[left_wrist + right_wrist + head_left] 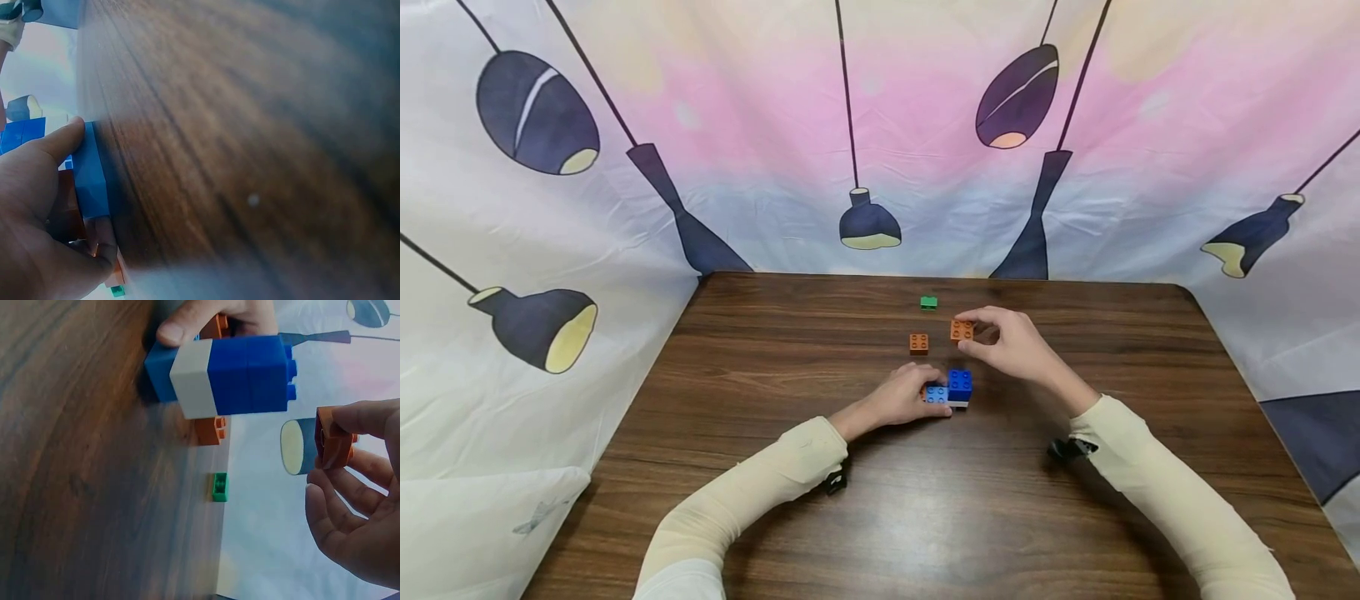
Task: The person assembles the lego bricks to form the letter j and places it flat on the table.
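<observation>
My left hand point(898, 398) grips the near left side of a built toy brick stack. In the right wrist view a blue brick point(161, 372) forms its base, with a white brick point(194, 378) over it and dark blue bricks point(247, 374) on top. Part of an orange brick point(65, 206) in the stack shows beneath the left hand; the fingers hide the rest. Up and to the right of the stack, my right hand point(1018, 346) pinches an orange brick point(334, 439) between thumb and fingers, held off the table.
Beyond the stack, a loose orange brick point(919, 343) lies on the brown wooden table point(775, 350). A small green brick point(928, 303) sits farther back, close to the table's far edge. Cloth printed with lamps point(760, 150) hangs behind the table and at its sides.
</observation>
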Demonstrator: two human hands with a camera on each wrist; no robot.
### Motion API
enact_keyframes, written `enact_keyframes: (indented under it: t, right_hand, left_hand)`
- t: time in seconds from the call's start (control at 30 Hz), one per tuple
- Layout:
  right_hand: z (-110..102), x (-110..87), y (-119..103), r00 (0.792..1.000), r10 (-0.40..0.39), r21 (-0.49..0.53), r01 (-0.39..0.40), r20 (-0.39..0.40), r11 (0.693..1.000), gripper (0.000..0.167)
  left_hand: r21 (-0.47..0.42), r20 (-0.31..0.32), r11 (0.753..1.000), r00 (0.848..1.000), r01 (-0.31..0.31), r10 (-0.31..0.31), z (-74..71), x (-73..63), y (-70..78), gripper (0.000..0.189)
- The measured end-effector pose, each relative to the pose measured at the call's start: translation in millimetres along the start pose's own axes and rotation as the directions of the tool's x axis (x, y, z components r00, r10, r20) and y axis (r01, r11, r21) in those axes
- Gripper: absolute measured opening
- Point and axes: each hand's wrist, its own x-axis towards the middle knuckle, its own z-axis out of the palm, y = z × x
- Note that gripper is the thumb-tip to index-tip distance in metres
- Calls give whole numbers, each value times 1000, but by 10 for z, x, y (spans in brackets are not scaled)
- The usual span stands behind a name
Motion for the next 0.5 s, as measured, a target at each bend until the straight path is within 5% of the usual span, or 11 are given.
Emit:
enact_keyframes:
  t: [0.5]
  right_hand:
    - [-3,-262,-153,999,-52,-38,53,9,998,40]
  left_hand:
    - [-14,-3,1000,1000,-17,17,-14,2,-1,43]
